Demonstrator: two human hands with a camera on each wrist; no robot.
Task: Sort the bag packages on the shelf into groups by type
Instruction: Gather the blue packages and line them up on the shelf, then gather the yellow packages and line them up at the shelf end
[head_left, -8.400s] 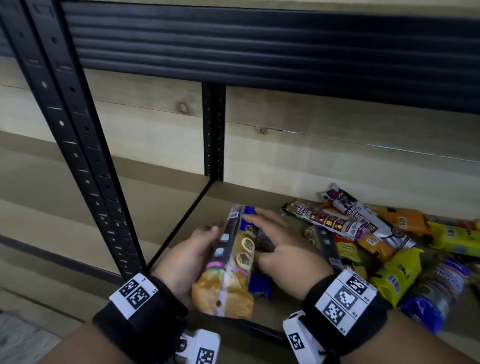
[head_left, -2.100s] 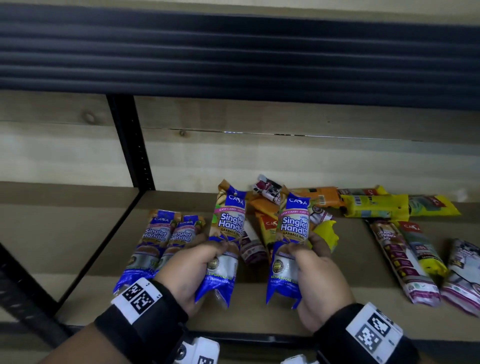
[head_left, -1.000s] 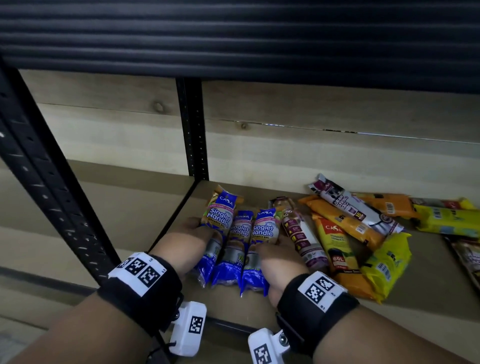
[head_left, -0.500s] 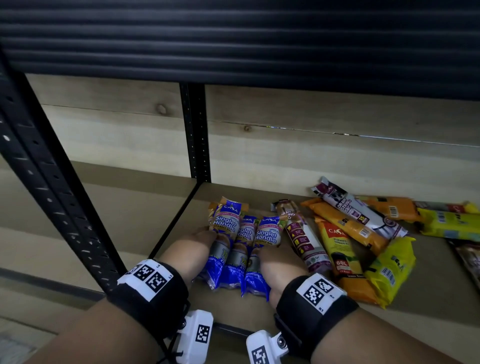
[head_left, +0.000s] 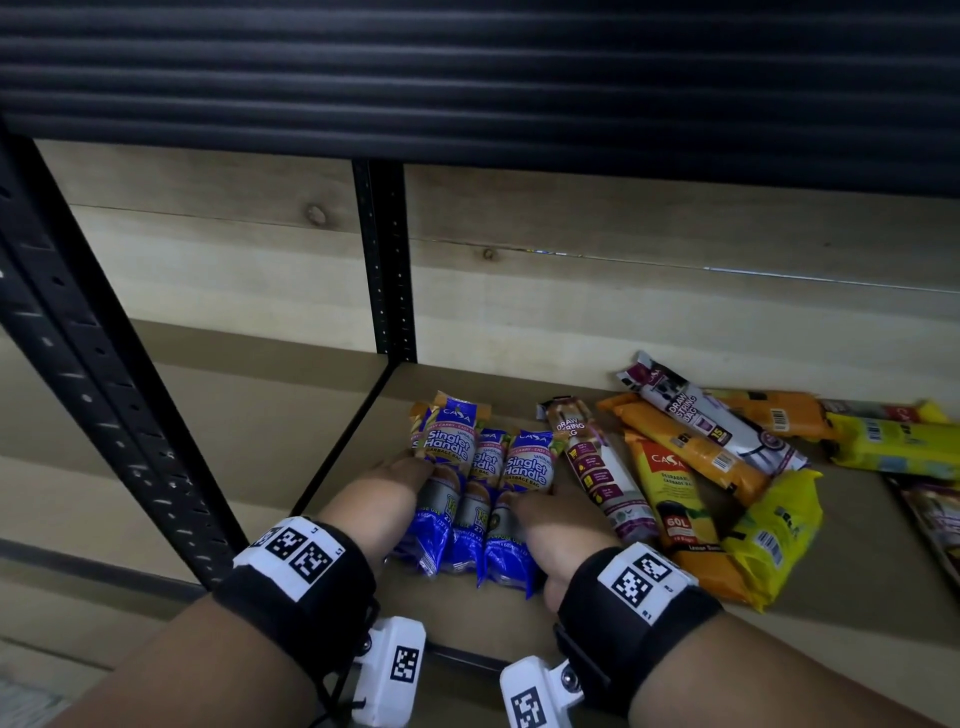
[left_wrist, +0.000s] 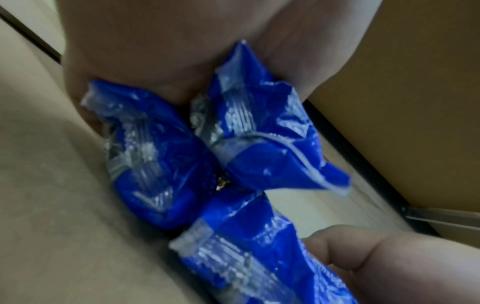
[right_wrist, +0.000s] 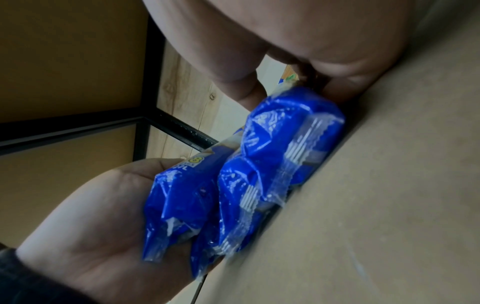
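Hands flank blue packs (head_left: 485, 483) on shelf (head_left: 852, 551): left hand (head_left: 387, 499), right hand (head_left: 558, 525), fingers straight, pressing them together.

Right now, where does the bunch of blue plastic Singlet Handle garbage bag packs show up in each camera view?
Head: the blue plastic Singlet Handle packs lie low centre, between the left hand and the right hand.
Left wrist: the packs fill the centre, sealed ends toward the camera.
Right wrist: the packs sit centre, slightly right.
Shared landmark: the black metal shelf frame.
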